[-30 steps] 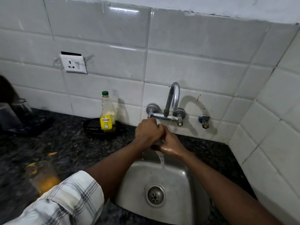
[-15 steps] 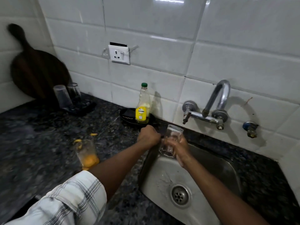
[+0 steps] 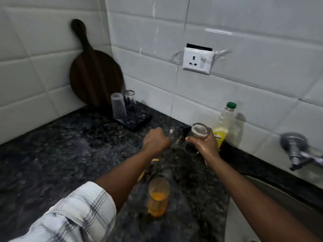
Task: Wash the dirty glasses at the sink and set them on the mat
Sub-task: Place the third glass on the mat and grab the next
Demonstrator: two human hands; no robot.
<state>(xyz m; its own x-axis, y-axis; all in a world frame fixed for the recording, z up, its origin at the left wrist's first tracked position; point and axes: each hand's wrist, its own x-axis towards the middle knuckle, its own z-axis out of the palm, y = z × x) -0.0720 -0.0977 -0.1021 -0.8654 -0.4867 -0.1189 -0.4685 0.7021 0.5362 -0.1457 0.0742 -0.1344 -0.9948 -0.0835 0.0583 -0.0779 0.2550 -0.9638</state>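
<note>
The wet right hand (image 3: 208,144) grips a clear glass (image 3: 196,132) round its wall, tilted, above the worktop (image 3: 52,154) just in front of the bottle (image 3: 225,123). The left hand (image 3: 155,141) is curled beside it; whether it holds anything I cannot tell. The wet glass is probably light, stiff, slippery and breakable, so a full wrap round the wall looks safer than the rim. Two upturned glasses (image 3: 118,107) stand on the mat (image 3: 139,124) toward the back left corner; a dirty glass (image 3: 158,198) waits near the front edge. Half a second ago the held glass was over the sink (image 3: 234,224); now it is left of it.
</note>
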